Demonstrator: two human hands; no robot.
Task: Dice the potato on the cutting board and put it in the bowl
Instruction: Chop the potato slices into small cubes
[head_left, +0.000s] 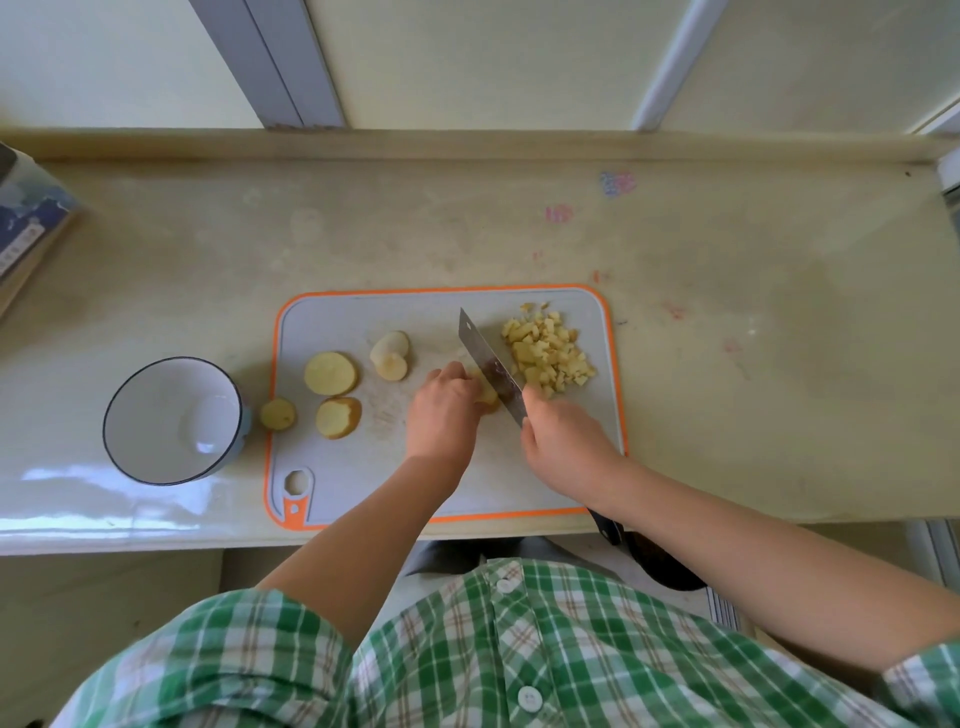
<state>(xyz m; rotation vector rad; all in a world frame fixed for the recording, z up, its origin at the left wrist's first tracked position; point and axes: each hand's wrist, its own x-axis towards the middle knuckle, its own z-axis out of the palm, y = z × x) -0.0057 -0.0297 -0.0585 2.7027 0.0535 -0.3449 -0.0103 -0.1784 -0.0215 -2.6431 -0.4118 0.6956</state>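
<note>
A grey cutting board (597, 415) with an orange rim lies on the counter. My right hand (563, 447) grips a cleaver (488, 364), its blade set against a potato piece (488, 396). My left hand (444, 413) holds that piece down with curled fingers. A pile of diced potato (548, 356) lies right of the blade. Several potato slices (331, 373) lie on the board's left part, one small slice (278, 414) off its edge. An empty white bowl (171, 421) with a dark rim stands left of the board.
The pale counter (753, 338) runs to a raised back ledge and has a front edge near my body. A blue and white box (28, 228) sits at the far left. Small coloured marks dot the counter behind the board.
</note>
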